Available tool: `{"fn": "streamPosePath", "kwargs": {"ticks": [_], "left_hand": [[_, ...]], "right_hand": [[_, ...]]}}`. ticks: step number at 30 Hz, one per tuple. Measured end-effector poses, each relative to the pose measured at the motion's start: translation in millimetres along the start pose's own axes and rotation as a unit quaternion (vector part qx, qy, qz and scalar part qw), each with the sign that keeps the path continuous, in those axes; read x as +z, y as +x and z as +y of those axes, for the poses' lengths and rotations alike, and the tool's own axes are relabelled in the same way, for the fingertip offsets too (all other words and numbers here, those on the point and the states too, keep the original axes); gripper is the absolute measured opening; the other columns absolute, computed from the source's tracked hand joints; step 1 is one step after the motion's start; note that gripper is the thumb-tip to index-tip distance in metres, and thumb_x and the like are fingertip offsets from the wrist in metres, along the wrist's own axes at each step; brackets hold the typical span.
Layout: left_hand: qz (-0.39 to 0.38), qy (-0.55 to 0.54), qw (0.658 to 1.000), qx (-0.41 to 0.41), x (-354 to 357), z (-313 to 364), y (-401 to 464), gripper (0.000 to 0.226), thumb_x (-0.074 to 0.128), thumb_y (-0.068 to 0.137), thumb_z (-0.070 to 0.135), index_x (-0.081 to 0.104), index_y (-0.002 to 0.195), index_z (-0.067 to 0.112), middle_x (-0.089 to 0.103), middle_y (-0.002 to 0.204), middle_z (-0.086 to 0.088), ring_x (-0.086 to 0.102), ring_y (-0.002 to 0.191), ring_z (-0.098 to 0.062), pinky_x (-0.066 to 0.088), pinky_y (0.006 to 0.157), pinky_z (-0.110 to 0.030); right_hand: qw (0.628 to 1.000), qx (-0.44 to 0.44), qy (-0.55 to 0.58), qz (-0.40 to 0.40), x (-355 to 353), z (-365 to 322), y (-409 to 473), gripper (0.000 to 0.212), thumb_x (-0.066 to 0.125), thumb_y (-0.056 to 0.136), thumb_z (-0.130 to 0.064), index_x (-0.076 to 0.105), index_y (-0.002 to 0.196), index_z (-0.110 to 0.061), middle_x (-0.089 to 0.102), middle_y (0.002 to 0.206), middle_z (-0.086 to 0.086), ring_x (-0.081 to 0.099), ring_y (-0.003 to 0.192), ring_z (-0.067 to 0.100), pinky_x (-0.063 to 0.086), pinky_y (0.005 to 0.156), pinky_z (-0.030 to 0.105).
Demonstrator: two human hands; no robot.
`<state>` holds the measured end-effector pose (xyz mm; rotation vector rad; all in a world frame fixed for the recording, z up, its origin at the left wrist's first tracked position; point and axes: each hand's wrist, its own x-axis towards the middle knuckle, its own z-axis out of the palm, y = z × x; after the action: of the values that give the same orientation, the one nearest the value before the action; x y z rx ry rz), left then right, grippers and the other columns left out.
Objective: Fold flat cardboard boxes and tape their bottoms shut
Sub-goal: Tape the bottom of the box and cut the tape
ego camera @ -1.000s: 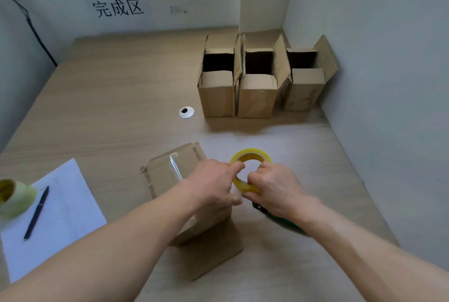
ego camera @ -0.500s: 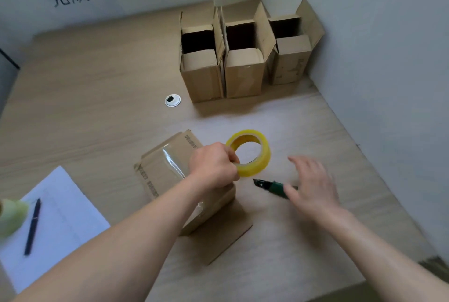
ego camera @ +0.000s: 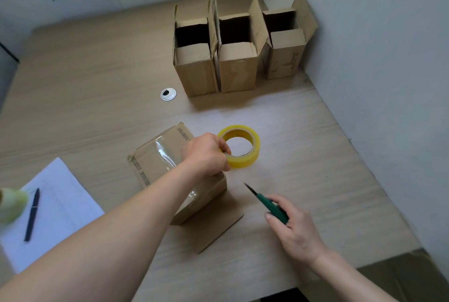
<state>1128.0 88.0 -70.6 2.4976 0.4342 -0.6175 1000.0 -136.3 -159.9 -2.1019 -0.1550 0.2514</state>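
Head view: the left hand [ego camera: 206,154] has its fingers curled round the near rim of the tape roll [ego camera: 240,146], a grip with the thumb inside the ring, and holds the roll just right of the box [ego camera: 170,170]. The box stands bottom-up on the tabletop [ego camera: 85,87], clear tape shining across its top face and down its near side; one flap lies flat on the wood in front of it. The left wrist covers the box's right edge, so whether tape still runs from roll to box cannot be made out. The right hand [ego camera: 295,226] pinches the green knife [ego camera: 268,205] by its handle, thumb on top; the dark tip points toward the box and is apart from it. The fingers under the handle are hidden. Three boxes [ego camera: 238,68] stand open at the far right corner, side by side against the wall. A grommet [ego camera: 168,94] sits left of them. At the left edge lie a sheet [ego camera: 56,206] with a pen [ego camera: 32,214] on it and a blurred pale-green thing [ego camera: 11,205], cut off by the frame.
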Motion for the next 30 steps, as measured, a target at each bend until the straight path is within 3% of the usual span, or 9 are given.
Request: {"fn": "streamPosePath", "kwargs": {"ticks": [5,9,15,19,22,26,28,30], "left_hand": [[0.002,0.003,1.0,0.002,-1.4,2.6,-0.3,0.025,0.089,0.058,0.026,0.072,0.075,0.032,0.07,0.075,0.011,0.069,0.077,-0.015,0.056,0.084,-0.032],[0.002,0.004,1.0,0.001,-1.1,2.2,0.5,0.026,0.09,0.057,0.029,0.072,0.076,0.033,0.07,0.071,0.012,0.07,0.075,-0.013,0.056,0.083,-0.032],[-0.014,0.003,1.0,0.008,0.2,-0.9,2.5,0.024,0.088,0.062,0.028,0.07,0.078,0.031,0.069,0.058,0.015,0.065,0.052,0.004,0.051,0.076,-0.022],[-0.003,0.013,1.0,0.003,0.1,0.2,4.4,0.025,0.089,0.059,0.032,0.07,0.075,0.034,0.068,0.058,0.017,0.062,0.052,0.006,0.05,0.071,-0.021],[-0.006,0.011,1.0,0.001,0.8,1.0,4.7,0.025,0.089,0.059,0.03,0.07,0.074,0.034,0.067,0.057,0.017,0.059,0.048,0.009,0.045,0.063,-0.02],[0.0,0.005,1.0,0.001,2.2,-1.3,5.7,0.025,0.089,0.059,0.029,0.069,0.073,0.034,0.067,0.056,0.017,0.06,0.048,0.007,0.042,0.06,-0.019],[0.009,0.016,1.0,0.009,3.4,-1.5,6.8,0.024,0.089,0.059,0.032,0.068,0.072,0.034,0.068,0.058,0.015,0.061,0.058,0.006,0.043,0.064,-0.02],[0.017,0.023,0.999,0.014,3.6,-2.2,7.9,0.025,0.089,0.06,0.033,0.067,0.072,0.035,0.068,0.062,0.014,0.061,0.071,0.001,0.046,0.069,-0.022]], "right_hand": [[0.999,-0.01,-0.008,-0.031,2.0,-11.0,18.5,0.029,0.06,0.088,-0.033,0.06,0.115,-0.042,0.065,0.09,-0.028,0.061,0.082,-0.001,0.045,0.072,0.014],[0.998,-0.02,-0.018,-0.048,0.9,-12.3,29.4,0.029,0.063,0.091,-0.026,0.065,0.119,-0.032,0.066,0.091,-0.023,0.06,0.083,-0.001,0.044,0.074,0.013],[0.995,-0.038,-0.06,-0.07,-1.3,-9.5,42.8,0.031,0.056,0.092,-0.029,0.062,0.122,-0.029,0.067,0.095,-0.012,0.06,0.085,0.01,0.047,0.076,0.025],[0.977,-0.049,-0.179,-0.106,-0.7,1.6,55.6,0.03,0.049,0.093,-0.032,0.056,0.122,-0.029,0.066,0.107,-0.004,0.06,0.098,0.023,0.05,0.079,0.037],[0.956,0.014,-0.264,-0.127,-9.8,18.0,61.4,0.033,0.048,0.095,-0.037,0.051,0.127,-0.032,0.061,0.114,0.0,0.058,0.106,0.029,0.05,0.08,0.039],[0.909,0.069,-0.407,-0.056,-30.2,26.9,71.5,0.046,0.051,0.09,-0.051,0.048,0.133,-0.033,0.053,0.113,0.0,0.052,0.108,0.027,0.044,0.085,0.036],[0.939,0.002,-0.343,0.037,-36.1,11.6,80.8,0.057,0.06,0.083,-0.051,0.051,0.134,-0.026,0.054,0.121,0.002,0.05,0.114,0.025,0.037,0.092,0.038],[0.958,-0.15,-0.215,0.115,-35.3,-17.1,95.0,0.059,0.065,0.078,-0.043,0.058,0.131,-0.017,0.057,0.124,0.004,0.051,0.114,0.022,0.037,0.094,0.038]]}}
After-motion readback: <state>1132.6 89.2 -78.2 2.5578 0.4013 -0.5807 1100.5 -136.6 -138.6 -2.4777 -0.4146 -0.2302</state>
